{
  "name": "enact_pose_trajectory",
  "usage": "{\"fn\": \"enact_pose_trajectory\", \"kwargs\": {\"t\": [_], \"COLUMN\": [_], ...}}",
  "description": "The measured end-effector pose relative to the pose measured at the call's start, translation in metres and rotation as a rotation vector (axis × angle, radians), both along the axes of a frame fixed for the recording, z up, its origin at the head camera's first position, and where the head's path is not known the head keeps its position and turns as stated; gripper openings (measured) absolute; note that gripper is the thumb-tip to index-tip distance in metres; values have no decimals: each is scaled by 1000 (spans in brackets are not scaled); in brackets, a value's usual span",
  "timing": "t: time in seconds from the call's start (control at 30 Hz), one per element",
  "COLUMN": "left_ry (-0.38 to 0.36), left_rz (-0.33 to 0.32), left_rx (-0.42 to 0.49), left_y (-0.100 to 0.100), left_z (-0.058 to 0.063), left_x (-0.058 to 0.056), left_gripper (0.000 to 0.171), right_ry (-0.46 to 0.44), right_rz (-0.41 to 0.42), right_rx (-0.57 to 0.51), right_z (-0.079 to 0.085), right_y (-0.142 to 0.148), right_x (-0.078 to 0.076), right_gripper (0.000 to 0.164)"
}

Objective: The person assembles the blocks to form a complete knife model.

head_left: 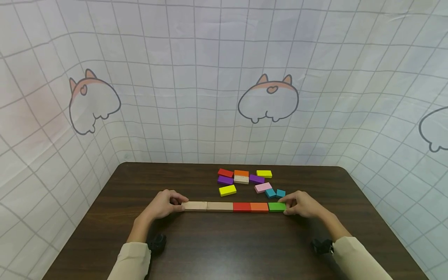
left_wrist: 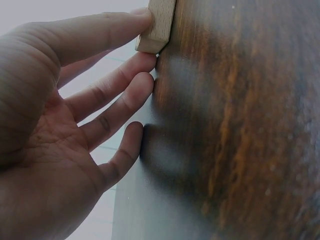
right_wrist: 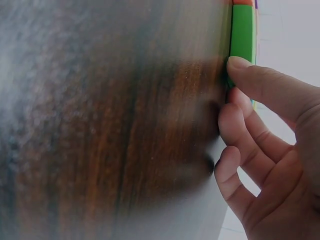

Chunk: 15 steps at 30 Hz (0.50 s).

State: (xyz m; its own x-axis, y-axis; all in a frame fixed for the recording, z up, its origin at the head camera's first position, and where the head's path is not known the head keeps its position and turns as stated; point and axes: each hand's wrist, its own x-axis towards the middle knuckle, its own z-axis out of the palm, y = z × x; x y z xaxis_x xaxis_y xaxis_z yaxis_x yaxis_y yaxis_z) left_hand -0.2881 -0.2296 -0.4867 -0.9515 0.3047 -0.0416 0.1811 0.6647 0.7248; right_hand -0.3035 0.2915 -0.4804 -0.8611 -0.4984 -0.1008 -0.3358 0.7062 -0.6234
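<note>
A straight row of blocks lies across the table: two plain wood blocks (head_left: 195,206) (head_left: 219,207) on the left, then a red block (head_left: 242,207), an orange block (head_left: 259,207) and a green block (head_left: 277,207). With thumb and fingers my left hand (head_left: 167,204) pinches the outer end of the leftmost wood block (left_wrist: 159,25); its lower fingertips touch the tabletop. At the opposite end, my right hand (head_left: 303,204) pinches the green block (right_wrist: 242,35), thumb on the near side and a fingertip behind. The blocks appear to meet end to end.
Behind the row lie loose blocks: yellow (head_left: 228,190), purple (head_left: 225,180), red (head_left: 225,173), orange (head_left: 241,173), white (head_left: 241,179), pink (head_left: 263,188) and blue (head_left: 270,193). The dark wooden table (head_left: 224,241) backs onto a gridded cloth (head_left: 196,116).
</note>
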Motion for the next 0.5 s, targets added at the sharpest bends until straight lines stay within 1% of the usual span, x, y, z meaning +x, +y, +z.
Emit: {"fn": "enact_pose_trajectory", "kwargs": {"t": [0.27,0.5], "left_ry": [9,15], "left_rz": [-11,-13], "left_rx": [-3,1], "left_y": [-1,-1], "left_z": [0,-1], "left_x": [0,0], "left_gripper": [21,20], "right_ry": [-9,-13], "right_rz": [-2,18], "right_rx": [1,-13], "right_z": [1,0], "right_y": [-2,-3], "right_x": [0,-1], "right_gripper": [35,36]}}
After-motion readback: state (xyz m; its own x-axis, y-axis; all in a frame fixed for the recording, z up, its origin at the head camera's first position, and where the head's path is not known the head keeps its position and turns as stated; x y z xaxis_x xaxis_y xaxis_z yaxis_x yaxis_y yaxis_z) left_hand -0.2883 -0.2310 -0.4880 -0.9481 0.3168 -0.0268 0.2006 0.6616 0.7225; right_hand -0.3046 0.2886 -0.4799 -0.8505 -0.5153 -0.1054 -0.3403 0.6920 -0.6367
